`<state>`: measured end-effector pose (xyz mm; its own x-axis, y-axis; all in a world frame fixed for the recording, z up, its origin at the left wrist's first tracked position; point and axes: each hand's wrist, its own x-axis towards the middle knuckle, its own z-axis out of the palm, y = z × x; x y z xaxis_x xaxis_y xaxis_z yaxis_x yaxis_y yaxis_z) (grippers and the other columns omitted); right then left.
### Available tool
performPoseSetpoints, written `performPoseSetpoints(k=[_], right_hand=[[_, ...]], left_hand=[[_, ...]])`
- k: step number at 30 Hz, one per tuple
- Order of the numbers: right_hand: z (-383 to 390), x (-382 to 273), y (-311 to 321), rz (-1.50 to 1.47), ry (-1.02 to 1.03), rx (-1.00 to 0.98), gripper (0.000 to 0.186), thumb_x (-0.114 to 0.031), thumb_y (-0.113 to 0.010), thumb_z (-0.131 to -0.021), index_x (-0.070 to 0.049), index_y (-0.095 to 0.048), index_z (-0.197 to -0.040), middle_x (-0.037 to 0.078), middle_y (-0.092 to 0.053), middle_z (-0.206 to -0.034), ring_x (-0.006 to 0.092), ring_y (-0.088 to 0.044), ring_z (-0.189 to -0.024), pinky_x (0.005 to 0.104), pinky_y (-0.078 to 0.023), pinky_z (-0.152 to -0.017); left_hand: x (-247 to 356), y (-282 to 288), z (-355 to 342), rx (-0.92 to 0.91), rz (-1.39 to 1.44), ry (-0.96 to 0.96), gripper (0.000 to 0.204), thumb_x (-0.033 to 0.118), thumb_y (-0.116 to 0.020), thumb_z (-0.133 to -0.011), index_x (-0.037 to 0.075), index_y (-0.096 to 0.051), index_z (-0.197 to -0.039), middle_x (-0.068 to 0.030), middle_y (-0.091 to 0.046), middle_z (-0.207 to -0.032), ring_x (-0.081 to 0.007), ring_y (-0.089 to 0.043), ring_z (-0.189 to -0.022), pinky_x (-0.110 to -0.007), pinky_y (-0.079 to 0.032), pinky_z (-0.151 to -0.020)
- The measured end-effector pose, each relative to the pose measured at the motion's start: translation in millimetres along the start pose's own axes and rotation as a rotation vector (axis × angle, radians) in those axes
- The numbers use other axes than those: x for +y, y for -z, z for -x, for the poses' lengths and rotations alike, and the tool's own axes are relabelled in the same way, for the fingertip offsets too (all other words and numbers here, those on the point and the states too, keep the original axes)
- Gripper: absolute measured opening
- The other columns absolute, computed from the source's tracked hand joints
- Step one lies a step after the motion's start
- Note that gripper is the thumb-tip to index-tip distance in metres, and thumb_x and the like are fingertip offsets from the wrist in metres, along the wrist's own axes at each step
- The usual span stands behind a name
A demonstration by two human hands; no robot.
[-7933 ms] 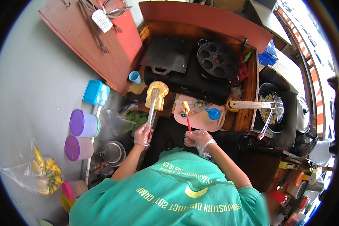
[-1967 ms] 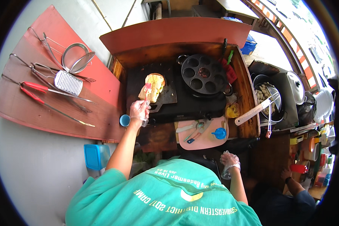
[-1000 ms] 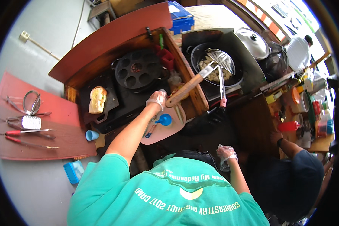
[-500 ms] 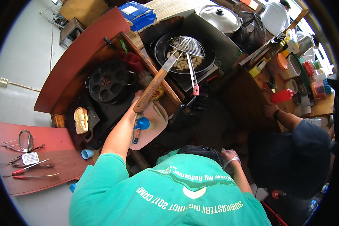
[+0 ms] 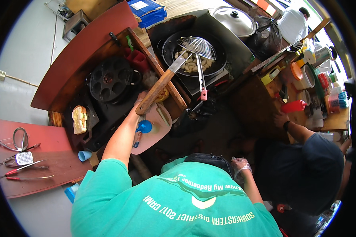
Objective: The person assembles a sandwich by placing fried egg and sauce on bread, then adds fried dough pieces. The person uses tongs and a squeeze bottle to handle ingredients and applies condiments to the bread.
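Note:
My left hand (image 5: 141,97) reaches forward past the end of a wire strainer's wooden handle (image 5: 158,93). That handle crosses in front of the hand and hides its fingers. The strainer's mesh (image 5: 199,47) rests over a black wok (image 5: 168,59) holding pale, peeled-looking pieces (image 5: 190,65). A second utensil with a pink handle end (image 5: 203,94) also leans on the wok. Under my left forearm are a pale cutting board (image 5: 156,136) and a blue scoop (image 5: 144,126). My right hand (image 5: 241,163), in a clear plastic glove, is curled beside a black waist bag (image 5: 209,159); its contents are hidden.
On the left are a round-hollowed black pan (image 5: 111,81), a sandwich (image 5: 79,119), a blue cup (image 5: 84,155) and a shelf (image 5: 47,177) with strainers and tongs. A co-worker in dark clothing (image 5: 304,173) stands close right, by a counter with a red squeeze bottle (image 5: 293,106).
The view has shifted slightly, so things on the left appear farther left. My left hand still reaches past the handle; my right hand stays by the waist bag.

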<state>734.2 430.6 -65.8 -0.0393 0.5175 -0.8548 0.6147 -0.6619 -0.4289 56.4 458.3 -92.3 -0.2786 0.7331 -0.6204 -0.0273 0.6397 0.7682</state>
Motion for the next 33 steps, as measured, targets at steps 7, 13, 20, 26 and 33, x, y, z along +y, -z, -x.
performPoseSetpoints(k=[7,13,20,26,33], right_hand=[[4.3,-10.5,2.0,0.018,0.008,-0.024,0.024,-0.025,-0.071,-0.095,-0.002,-0.072,-0.09,0.002,-0.066,-0.073,0.0138,-0.058,-0.06,0.0316,-0.044,-0.054],[9.9,-16.6,-4.0,0.093,0.039,-0.03,0.025,-0.027,-0.071,-0.095,-0.003,-0.071,-0.089,0.0,-0.064,-0.071,0.012,-0.056,-0.06,0.0321,-0.043,-0.054],[-8.3,-11.4,-2.8,0.373,0.083,-0.033,0.031,-0.033,-0.07,-0.094,-0.004,-0.075,-0.086,0.006,-0.071,-0.075,0.0169,-0.065,-0.068,0.036,-0.049,-0.062],[-59.1,-7.1,-14.8,1.394,0.445,-0.111,0.039,-0.038,-0.052,-0.098,-0.007,-0.075,-0.105,0.02,-0.076,-0.104,0.0353,-0.074,-0.1,0.0493,-0.058,-0.082],[-49.1,-12.3,-54.8,1.313,0.02,-0.058,0.051,-0.043,-0.042,-0.102,-0.005,-0.069,-0.123,0.02,-0.067,-0.131,0.0345,-0.063,-0.126,0.0484,-0.053,-0.101]], left_hand=[[-36.6,20.8,-30.9,-0.338,0.446,0.066,0.042,0.009,-0.072,-0.087,-0.007,-0.057,-0.123,-0.0214,-0.07,-0.102,-0.025,-0.072,-0.088,-0.036,-0.059,-0.07],[-49.2,41.7,-42.8,-0.836,0.907,0.138,0.042,0.008,-0.071,-0.088,-0.006,-0.054,-0.124,-0.0214,-0.07,-0.102,-0.0249,-0.071,-0.087,-0.036,-0.059,-0.069],[4.1,7.6,60.1,0.164,0.192,-0.164,0.022,0.007,-0.073,-0.089,-0.004,-0.075,-0.108,-0.0093,-0.073,-0.083,-0.0164,-0.063,-0.06,-0.029,-0.05,-0.054],[2.3,51.5,198.6,0.23,0.333,-0.15,0.026,0.01,-0.077,-0.088,-0.002,-0.073,-0.112,-0.0048,-0.069,-0.078,-0.0055,-0.053,-0.054,-0.022,-0.038,-0.046],[-96.3,163.4,367.8,0.529,0.563,-0.264,0.029,0.011,-0.073,-0.095,-0.003,-0.065,-0.118,-0.0081,-0.069,-0.086,-0.0064,-0.056,-0.055,-0.019,-0.043,-0.045]])
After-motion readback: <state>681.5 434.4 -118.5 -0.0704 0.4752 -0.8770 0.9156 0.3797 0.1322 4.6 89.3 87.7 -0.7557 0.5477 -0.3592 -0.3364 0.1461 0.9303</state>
